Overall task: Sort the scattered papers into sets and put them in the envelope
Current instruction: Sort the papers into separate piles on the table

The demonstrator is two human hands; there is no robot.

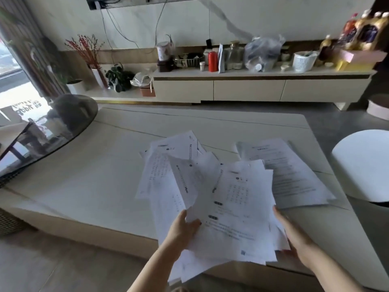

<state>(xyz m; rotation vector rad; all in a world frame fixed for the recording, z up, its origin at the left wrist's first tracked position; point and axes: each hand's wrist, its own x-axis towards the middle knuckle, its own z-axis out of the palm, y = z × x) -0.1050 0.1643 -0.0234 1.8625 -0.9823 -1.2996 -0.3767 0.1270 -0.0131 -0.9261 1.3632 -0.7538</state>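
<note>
Head view: the left hand [182, 229] pinches the left edge of a loose sheaf of papers [231, 207], thumb on top. The right hand [294, 237] supports the sheaf's right edge with fingers nearly straight; I cannot tell whether it grips. More sheets [168, 165] lie on the table [84, 175] beyond, and a separate stack [290, 171] lies to the right.

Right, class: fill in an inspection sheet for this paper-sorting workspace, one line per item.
Surface: pale table, stone-look top.
Job's things: loose papers fanned in a heap; separate stack to the right; no envelope seen.
Clutter: glass panel at the table's left.
Grippers: left hand and right hand grip the sheets' edges.
Cables: wires hang down the wall.
Surroundings: cluttered sideboard, plants, white stool.
</note>
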